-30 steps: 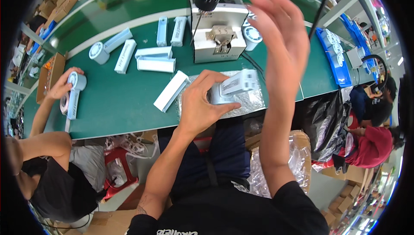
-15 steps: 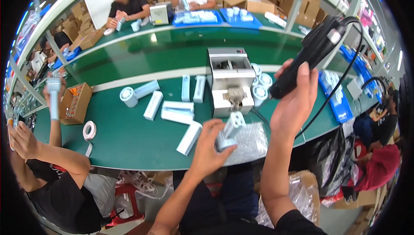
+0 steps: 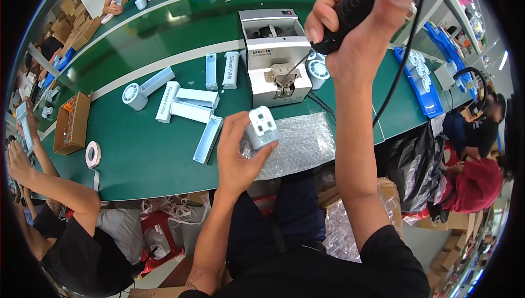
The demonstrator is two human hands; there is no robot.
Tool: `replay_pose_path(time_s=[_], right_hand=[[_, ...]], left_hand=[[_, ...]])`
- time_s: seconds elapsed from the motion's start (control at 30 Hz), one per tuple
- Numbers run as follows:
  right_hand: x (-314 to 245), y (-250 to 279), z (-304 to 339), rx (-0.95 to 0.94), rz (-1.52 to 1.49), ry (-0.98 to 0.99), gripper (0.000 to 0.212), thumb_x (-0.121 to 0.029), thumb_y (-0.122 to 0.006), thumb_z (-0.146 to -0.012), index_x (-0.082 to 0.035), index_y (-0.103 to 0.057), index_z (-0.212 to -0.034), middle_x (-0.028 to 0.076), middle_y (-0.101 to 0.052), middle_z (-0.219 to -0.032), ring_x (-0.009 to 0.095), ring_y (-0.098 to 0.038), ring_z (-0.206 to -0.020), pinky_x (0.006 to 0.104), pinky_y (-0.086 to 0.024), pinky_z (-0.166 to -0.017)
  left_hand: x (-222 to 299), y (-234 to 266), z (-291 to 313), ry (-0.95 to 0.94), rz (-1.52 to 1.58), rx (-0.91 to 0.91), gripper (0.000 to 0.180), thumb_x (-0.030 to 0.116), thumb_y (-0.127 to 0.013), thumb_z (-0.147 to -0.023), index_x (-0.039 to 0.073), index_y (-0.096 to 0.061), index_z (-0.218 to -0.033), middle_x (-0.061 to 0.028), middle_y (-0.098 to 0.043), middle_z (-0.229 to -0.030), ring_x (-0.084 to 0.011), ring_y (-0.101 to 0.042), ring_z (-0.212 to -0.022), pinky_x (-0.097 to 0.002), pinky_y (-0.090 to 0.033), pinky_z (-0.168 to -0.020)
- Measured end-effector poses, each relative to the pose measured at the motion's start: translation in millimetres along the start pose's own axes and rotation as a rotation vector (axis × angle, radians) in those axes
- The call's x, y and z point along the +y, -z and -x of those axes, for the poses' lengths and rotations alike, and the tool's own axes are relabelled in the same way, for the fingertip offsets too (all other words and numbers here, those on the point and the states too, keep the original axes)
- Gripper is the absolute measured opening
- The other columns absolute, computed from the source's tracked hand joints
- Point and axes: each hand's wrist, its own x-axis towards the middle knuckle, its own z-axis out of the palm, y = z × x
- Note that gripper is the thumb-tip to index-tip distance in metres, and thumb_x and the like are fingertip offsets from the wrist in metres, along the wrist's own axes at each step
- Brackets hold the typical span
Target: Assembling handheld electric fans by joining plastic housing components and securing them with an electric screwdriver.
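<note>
My left hand (image 3: 236, 155) is closed around a light blue plastic fan housing (image 3: 263, 125) above the bubble wrap. Its white end, with several dark square recesses, faces up. In my right hand (image 3: 358, 51) is a black electric screwdriver (image 3: 358, 10) with a cord, its rear end cut off by the frame's edge. The thin bit slants down to the front outlet of a grey and white screw feeder (image 3: 262, 62); whether a screw is on the tip cannot be made out.
Left of the feeder lie several light blue handle shells (image 3: 164, 102) and a fan head (image 3: 133, 95). Bubble wrap (image 3: 306, 139) covers the table's front edge. A tape roll (image 3: 93, 154) and a cardboard box (image 3: 74, 125) lie beside a co-worker at left. A blue tray (image 3: 429, 98) stands right.
The screwdriver has come to the feeder, its bit now at the outlet. My left hand has turned the housing so its recessed end shows more fully. The whole view has shifted.
</note>
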Motion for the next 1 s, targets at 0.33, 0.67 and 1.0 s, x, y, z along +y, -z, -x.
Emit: replay_pose_path(time_s=[0.33, 0.67, 1.0], right_hand=[[-4.0, -16.5, -0.8, 0.606, 0.86, -0.423, 0.079, -0.085, -0.052, -0.091, -0.009, -0.047, -0.074, 0.001, -0.042, -0.052, 0.013, -0.043, -0.04, 0.0263, -0.035, -0.039], [-20.8, -51.8, 8.7, 0.467, -0.284, -0.303, 0.083, -0.091, -0.042, -0.09, -0.009, -0.047, -0.077, -0.001, -0.04, -0.046, 0.01, -0.038, -0.032, 0.0247, -0.035, -0.03], [1.3, -53.1, 21.4, 0.28, 0.331, -0.241, 0.092, -0.096, -0.027, -0.089, -0.007, -0.046, -0.074, 0.002, -0.04, -0.043, 0.012, -0.038, -0.029, 0.0271, -0.036, -0.028]], left_hand=[[-13.9, -3.7, 3.7, 0.197, 0.098, 0.073, 0.061, 0.005, -0.092, -0.073, -0.003, -0.063, -0.126, -0.0125, -0.062, -0.118, -0.0245, -0.064, -0.104, -0.0345, -0.051, -0.093], [-9.1, -4.4, -3.9, 0.197, 0.057, 0.063, 0.065, 0.008, -0.093, -0.073, -0.002, -0.066, -0.132, -0.0139, -0.064, -0.125, -0.0258, -0.064, -0.114, -0.0358, -0.051, -0.099], [-6.0, -4.4, -3.2, 0.206, 0.05, 0.053, 0.065, 0.008, -0.093, -0.073, -0.001, -0.067, -0.132, -0.0128, -0.064, -0.126, -0.0245, -0.064, -0.115, -0.0353, -0.05, -0.1]])
